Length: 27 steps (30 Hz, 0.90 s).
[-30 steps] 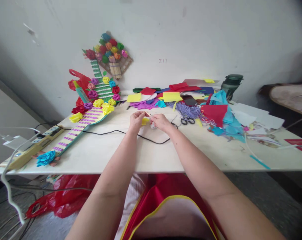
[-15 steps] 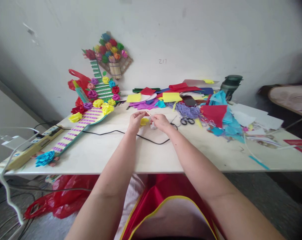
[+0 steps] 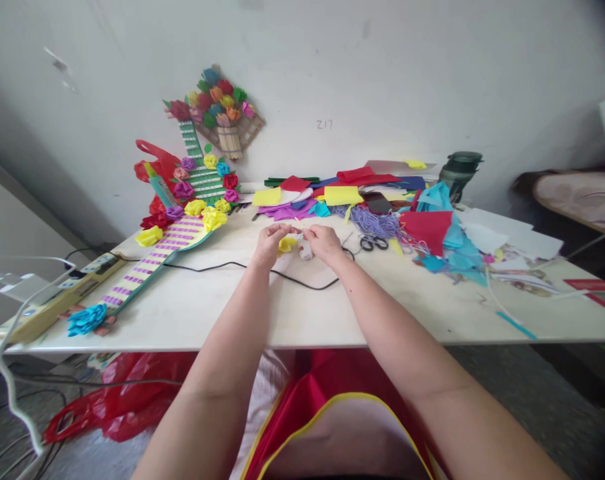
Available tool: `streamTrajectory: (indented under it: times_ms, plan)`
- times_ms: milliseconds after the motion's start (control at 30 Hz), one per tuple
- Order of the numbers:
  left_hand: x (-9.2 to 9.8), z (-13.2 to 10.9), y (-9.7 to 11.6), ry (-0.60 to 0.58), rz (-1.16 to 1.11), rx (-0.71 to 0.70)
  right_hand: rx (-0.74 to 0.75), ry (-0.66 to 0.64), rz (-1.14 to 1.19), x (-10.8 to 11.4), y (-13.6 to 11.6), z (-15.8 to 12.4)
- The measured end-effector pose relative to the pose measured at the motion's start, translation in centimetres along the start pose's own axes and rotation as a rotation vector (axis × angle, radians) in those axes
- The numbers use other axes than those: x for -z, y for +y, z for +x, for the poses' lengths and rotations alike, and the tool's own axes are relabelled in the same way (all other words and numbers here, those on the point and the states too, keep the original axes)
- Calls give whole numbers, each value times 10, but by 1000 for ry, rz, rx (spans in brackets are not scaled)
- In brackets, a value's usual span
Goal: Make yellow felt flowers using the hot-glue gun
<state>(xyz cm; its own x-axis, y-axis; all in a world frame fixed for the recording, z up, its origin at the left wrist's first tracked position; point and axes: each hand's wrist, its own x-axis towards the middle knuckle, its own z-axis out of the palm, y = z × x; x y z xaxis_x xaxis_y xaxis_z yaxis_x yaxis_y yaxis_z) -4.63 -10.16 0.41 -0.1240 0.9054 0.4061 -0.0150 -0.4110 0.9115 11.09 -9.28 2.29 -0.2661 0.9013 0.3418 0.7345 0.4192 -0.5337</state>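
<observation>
My left hand and my right hand meet over the middle of the table, fingers of both closed in a pinch. A thin pale stick-like piece shows between the fingertips; its exact kind is too small to tell. Just below the fingers a crumpled yellow paper piece lies on the table. Beside it, partly covered by my right hand, is a small white roundish object with reddish marks. Black-handled scissors lie to the right of my right hand.
A black cable crosses the table. Paper-flower guitar shape and power strip are at left. Coloured paper sheets, purple shredded strands, blue crepe paper and a dark bottle lie behind and right.
My hands stay close together, with fingertips shifting slightly around the thin piece. More of the white object beneath them shows now. The whole view has shifted a little.
</observation>
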Motion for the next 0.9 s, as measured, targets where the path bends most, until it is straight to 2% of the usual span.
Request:
streamTrajectory:
  times_ms: [133, 367, 667, 900]
  plan:
    - [1, -1, 2, -57, -12, 13, -29, -12, -75, 4, -3, -3]
    - [1, -2, 4, -119, 115, -70, -24, 40, -177, 4, -3, -5]
    - [2, 3, -3, 103, 91, -41, 43, 65, -267, 3, -3, -8]
    - [1, 2, -1, 103, 55, -31, 66, 58, -255, 1, -3, -8]
